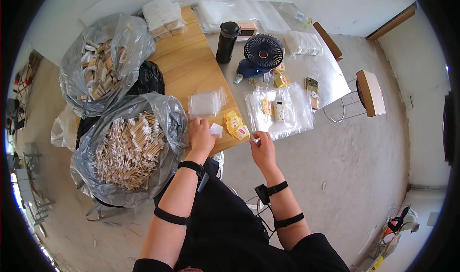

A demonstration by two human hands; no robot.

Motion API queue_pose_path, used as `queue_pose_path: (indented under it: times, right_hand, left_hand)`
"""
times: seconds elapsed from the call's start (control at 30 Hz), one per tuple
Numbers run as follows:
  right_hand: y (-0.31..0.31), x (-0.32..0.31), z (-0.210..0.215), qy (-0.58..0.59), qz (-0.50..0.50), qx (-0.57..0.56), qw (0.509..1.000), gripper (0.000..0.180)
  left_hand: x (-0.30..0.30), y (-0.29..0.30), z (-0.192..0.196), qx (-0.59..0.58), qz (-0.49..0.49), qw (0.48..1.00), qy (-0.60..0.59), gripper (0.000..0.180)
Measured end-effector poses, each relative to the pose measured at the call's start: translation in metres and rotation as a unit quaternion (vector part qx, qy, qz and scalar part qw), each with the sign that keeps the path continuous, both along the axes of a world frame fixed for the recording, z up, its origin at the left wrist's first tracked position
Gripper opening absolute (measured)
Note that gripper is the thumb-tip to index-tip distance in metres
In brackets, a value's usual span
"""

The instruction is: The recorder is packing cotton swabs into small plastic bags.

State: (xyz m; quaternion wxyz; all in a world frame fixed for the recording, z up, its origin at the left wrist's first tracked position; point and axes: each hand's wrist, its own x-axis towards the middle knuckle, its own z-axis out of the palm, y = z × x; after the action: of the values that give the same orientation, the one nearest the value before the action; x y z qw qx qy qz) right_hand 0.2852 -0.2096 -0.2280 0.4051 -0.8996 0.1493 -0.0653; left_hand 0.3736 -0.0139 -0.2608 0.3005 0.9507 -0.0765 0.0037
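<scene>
My left hand (202, 137) rests at the front of the wooden table, fingers curled. A small flat white piece (216, 130), like a card or little bag, sticks out beside its thumb and seems gripped there. Just beyond lies a stack of small clear plastic bags (207, 103). Yellow-and-white printed labels (235, 125) are piled between my two hands. My right hand (263, 150) hangs off the table's near edge, thumb and fingers pinched together; whatever is in them is too small to make out. To the left, a big grey plastic bag (178, 121) holds loose cotton swabs (132, 150).
Behind stands another grey bag (72, 83) of bundled swabs. A black bottle (226, 42), a dark blue fan (263, 51) and a phone (312, 93) are on the table. Clear plastic sheets (299, 114) carry a white spotted device (279, 111). A stool (370, 94) stands at right.
</scene>
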Motion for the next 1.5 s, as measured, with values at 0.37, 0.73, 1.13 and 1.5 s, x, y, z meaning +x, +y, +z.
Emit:
queue_pose_path:
  times: [0.37,0.73,1.13,1.5]
  right_hand:
    - [0.005,-0.024,0.002,-0.011,-0.031,0.080,0.996,0.022]
    - [0.068,0.014,0.013,0.078,0.018,0.473,0.878,0.023]
    - [0.102,0.047,-0.013,0.068,0.002,0.694,0.717,0.019]
    - [0.093,0.046,-0.011,0.065,-0.041,0.633,0.770,0.013]
  left_hand:
    - [0.007,0.008,-0.014,-0.093,0.006,0.994,0.049,0.030]
    - [-0.014,0.023,0.046,-0.074,-0.107,0.969,-0.208,0.015]
    - [-0.025,0.032,0.039,-0.234,-0.109,0.959,-0.121,0.034]
    - [-0.022,0.043,0.025,-0.402,-0.003,0.913,0.072,0.028]
